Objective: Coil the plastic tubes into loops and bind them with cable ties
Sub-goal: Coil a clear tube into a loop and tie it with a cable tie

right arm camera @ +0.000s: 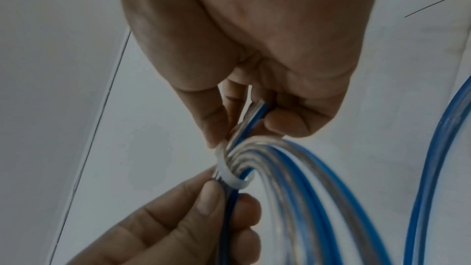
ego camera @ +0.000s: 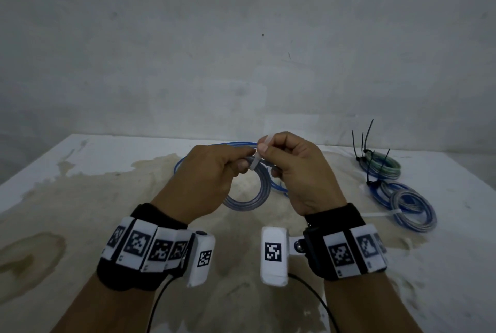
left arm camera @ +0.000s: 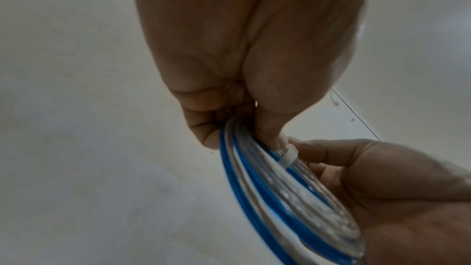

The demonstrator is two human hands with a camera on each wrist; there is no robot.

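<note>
A coil of clear, blue-striped plastic tube (ego camera: 249, 198) hangs between both hands above the table. My left hand (ego camera: 214, 171) grips the coil's top on the left; in the left wrist view its fingers curl round the strands (left arm camera: 254, 178). A white cable tie (ego camera: 255, 162) wraps the strands between the hands, seen also as a white band (right arm camera: 226, 170) (left arm camera: 289, 157). My right hand (ego camera: 292, 169) pinches the tie's free end (ego camera: 268, 139) between thumb and forefinger, while its lower fingers hold the coil (right arm camera: 257, 112).
A loose blue tube (ego camera: 204, 150) loops on the stained white table (ego camera: 80, 198) behind the hands. At the right lie bound coils: a greenish one (ego camera: 386, 166) with black ties sticking up, and blue and clear ones (ego camera: 410, 206) with a white tie. A grey wall stands behind.
</note>
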